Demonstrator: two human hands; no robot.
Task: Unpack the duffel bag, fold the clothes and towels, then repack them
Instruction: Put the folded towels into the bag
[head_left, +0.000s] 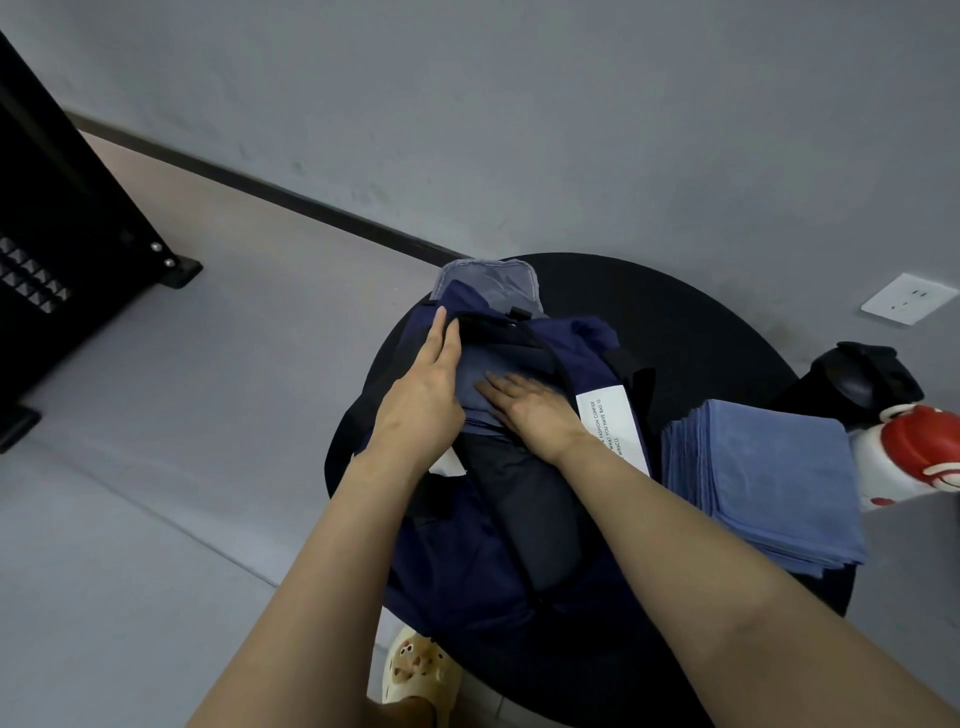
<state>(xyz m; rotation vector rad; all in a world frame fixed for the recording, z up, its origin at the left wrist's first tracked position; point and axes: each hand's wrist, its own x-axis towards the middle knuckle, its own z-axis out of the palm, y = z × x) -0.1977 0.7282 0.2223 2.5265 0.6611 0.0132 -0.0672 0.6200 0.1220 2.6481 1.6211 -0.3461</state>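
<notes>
Grey wall and floor surround the small round black counter (691, 312) at the centre right of the frame, and your navy duffel bag (467, 545) takes up most of it, its near end hanging over the lower edge. At its open mouth, in the middle of the frame, a folded blue-grey cloth (480, 379) is going in. Your right hand (524, 405) lies flat on that cloth with straight fingers, pressing it down. Your left hand (421, 400) rests against the bag's upper left rim, fingers straight along the black edge band; whether the thumb hooks the rim you cannot tell from here.

Right of the bag, a stack of folded blue towels (769, 483) sits at the counter's lower right edge, and part of it seems to reach past the rim. Beyond it stand a black bottle (862, 379) and a red and white toy (914, 452).

Judged from this, pushing hard could drag the overhanging bag off the counter, and a swinging right elbow could knock the towels to the floor or undo the folds.
</notes>
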